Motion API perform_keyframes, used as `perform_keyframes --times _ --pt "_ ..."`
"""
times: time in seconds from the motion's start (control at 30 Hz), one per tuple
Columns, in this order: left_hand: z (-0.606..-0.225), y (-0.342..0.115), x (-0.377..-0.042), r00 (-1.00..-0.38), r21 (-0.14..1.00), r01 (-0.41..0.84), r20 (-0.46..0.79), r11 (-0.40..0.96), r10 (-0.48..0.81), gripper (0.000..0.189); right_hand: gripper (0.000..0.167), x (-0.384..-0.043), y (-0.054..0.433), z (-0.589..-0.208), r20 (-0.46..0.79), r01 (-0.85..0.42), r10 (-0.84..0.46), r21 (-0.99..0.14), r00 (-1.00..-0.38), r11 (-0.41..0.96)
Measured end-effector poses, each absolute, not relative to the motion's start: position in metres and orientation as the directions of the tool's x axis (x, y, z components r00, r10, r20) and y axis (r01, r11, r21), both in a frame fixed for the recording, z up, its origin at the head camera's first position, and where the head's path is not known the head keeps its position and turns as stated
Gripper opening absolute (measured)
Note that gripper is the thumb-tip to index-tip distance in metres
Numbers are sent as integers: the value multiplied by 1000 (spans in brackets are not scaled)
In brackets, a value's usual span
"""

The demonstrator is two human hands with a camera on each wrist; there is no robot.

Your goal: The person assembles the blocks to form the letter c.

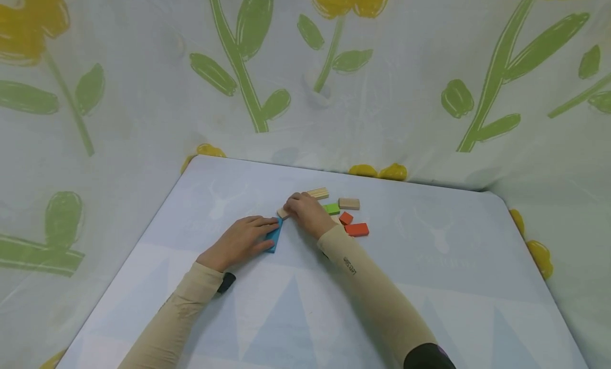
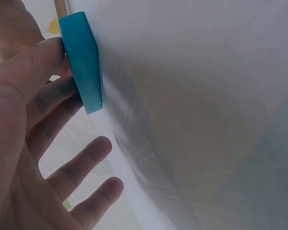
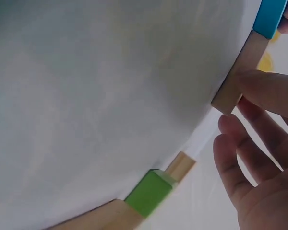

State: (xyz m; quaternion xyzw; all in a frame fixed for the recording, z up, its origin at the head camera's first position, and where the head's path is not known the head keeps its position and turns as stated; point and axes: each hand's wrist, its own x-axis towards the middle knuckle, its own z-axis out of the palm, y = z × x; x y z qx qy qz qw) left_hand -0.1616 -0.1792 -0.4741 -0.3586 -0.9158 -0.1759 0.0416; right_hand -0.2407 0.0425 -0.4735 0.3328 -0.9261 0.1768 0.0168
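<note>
A blue block [image 1: 273, 239] lies on the table, its long side slanting away from me. My left hand [image 1: 238, 242] pinches it between thumb and fingers, while the other fingers extend past it in the left wrist view. At its far end a plain wooden block [image 3: 240, 74] meets the blue block end to end at a slight angle. The thumb and fingers of my right hand [image 1: 310, 214] pinch this wooden block by its sides. From the head view the right hand covers most of the wooden block.
Right of my right hand lie a green block [image 1: 331, 209], a striped wooden block [image 1: 319, 193], another wooden block [image 1: 349, 203], a small red block [image 1: 346, 218] and a longer red block [image 1: 357, 230]. The white table [image 1: 458, 284] meets a flower-printed curtain [image 1: 406, 93] behind.
</note>
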Motion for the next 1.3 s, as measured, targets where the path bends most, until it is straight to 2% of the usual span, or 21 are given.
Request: perform_keyframes --times 0.4,0.67,0.93,1.13,1.3 --pt "-471 -178 -160 -734 297 678 224 672 641 50 18 -239 37 -465 104 -584 -586 -327 -804 743" --pt "-471 -178 -160 -743 291 669 212 684 635 50 18 -236 35 -467 101 -614 -607 -202 -788 763" --pt "-472 -178 -158 -754 299 656 211 693 622 50 22 -232 34 -462 65 -621 -620 -154 -782 768" --pt "-474 -177 -157 -763 323 644 209 693 611 50 23 -230 43 -455 85 -652 -648 -168 -757 740" --pt "-475 -177 -156 -758 310 652 224 692 613 52 28 -226 56 -448 95 -614 -608 -201 -788 764"
